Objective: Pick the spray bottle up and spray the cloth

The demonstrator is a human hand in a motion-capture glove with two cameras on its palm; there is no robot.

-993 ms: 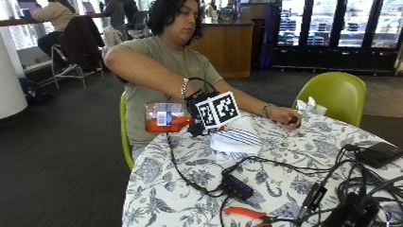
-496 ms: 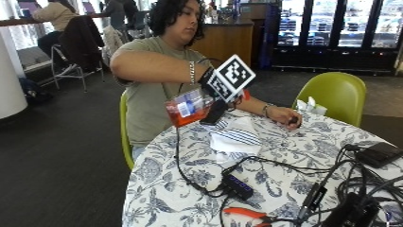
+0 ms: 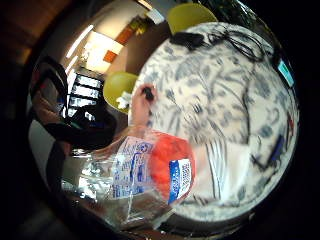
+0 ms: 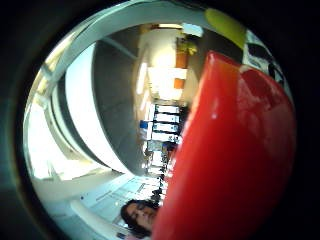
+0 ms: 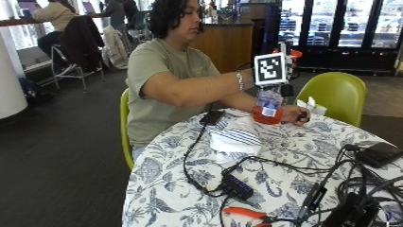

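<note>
While I sit at the round table (image 5: pixel 189 198), my gloved right hand (image 5: pixel 277 87) grips the spray bottle (image 5: pixel 268 106) near its top and holds it upright in the air, above the table and just beside my bare left hand (image 5: pixel 296 115), which rests on the tablecloth with its fingers curled around a small dark thing that I cannot identify. Half a second ago the bottle was tilted, almost lying on its side, and it was lower and more toward my chest; one second ago it was lower again, nearly level with the cloth. So I have lifted it and turned it to stand straight, and I judge that the picking up is done and only the spraying is left. The cloth (image 5: pixel 234 138), white with dark stripes, lies flat on the table in front of me, between my body and the bottle, a little lower than it. To spray it I must probably point the red nozzle down toward it, because now the bottle stands beside the cloth and not over it. The bottle is clear plastic with a white and blue label, and the orange-red liquid fills only the bottom part, as the little finger side palm view shows close up (image 3: pixel 150 172). In the thumb side palm view the red top (image 4: pixel 235 160) fills much of the picture.
</note>
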